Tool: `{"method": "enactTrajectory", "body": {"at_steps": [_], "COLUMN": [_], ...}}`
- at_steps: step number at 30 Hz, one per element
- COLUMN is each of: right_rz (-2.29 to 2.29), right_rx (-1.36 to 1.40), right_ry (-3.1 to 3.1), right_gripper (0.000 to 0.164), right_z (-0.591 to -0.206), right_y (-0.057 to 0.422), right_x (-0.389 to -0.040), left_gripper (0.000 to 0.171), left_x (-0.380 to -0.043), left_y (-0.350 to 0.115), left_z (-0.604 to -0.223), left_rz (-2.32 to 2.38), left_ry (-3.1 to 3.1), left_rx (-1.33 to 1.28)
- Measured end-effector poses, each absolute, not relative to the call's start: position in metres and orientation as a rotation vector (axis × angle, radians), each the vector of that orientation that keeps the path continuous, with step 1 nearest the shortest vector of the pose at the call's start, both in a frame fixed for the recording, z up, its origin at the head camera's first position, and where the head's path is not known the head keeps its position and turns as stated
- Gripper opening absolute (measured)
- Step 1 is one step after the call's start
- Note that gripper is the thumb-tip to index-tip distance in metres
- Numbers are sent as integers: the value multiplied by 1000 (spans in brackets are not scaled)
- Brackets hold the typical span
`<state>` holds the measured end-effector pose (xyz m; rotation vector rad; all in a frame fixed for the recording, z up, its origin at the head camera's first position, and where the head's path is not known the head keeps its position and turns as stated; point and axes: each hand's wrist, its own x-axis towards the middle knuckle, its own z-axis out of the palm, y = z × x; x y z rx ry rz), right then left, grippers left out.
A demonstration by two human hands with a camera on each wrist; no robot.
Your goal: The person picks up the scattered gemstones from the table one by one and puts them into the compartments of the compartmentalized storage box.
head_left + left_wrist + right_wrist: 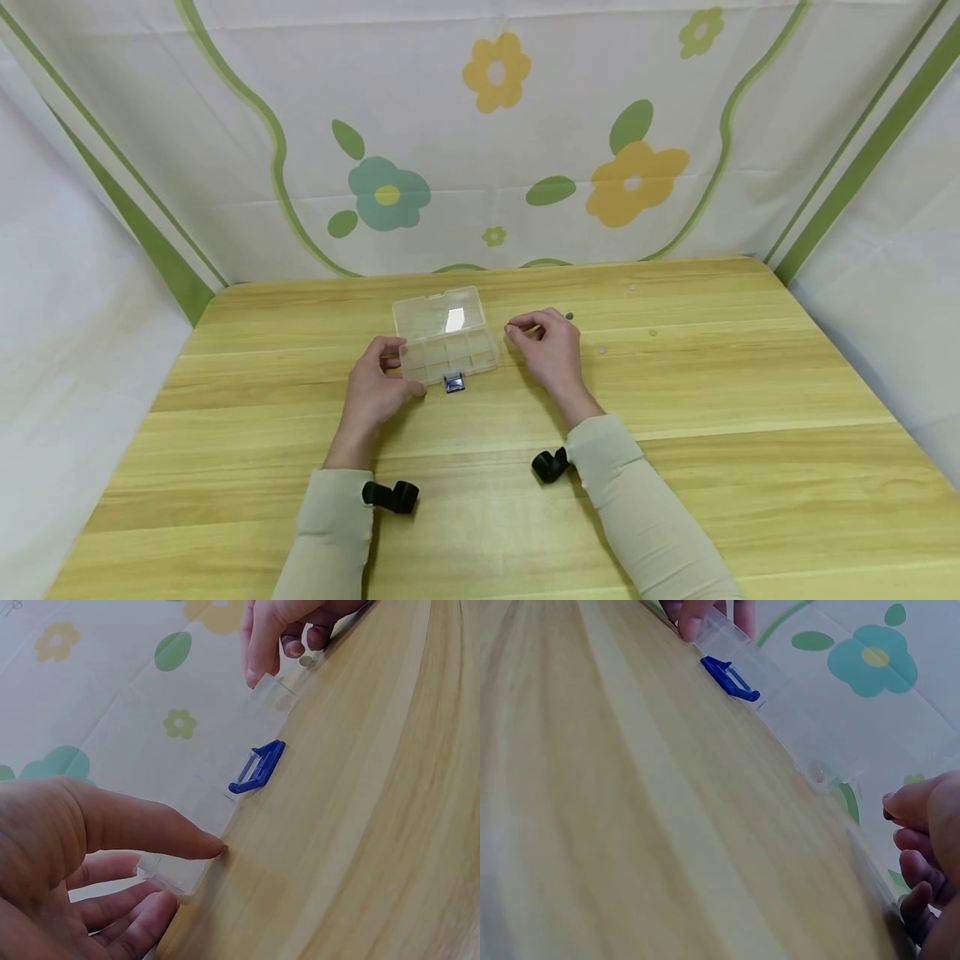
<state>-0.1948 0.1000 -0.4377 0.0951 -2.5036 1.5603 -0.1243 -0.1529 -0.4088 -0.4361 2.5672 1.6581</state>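
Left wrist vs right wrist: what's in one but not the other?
Only left wrist: a yellow-orange flower printed on white cloth; a small grey-green disc by the right hand.
Only right wrist: a small dark piece at that hand's fingertips.
Both: a clear plastic box with a blue latch, the left hand, right hand, wood-grain table.

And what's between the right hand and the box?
Just bare table between the right hand and the box, as the head view shows; that hand pinches a dark piece.

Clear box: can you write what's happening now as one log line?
left hand: holds clear box | right hand: pinches small dark piece | lid: open | blue latch: at front edge
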Motion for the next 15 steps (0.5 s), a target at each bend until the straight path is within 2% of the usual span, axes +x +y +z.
{"method": "enactTrajectory", "body": {"at_steps": [15], "right_rz": [1646], "right_rx": [115], "right_ry": [-2507], "right_gripper": [8], "right_z": [-431], "right_y": [90], "right_x": [-189], "left_gripper": [78], "left_x": [-123], "left_y": [-151], "left_z": [-406], "left_rz": [1613], "left_ry": [2584], "left_rx": [-455]}}
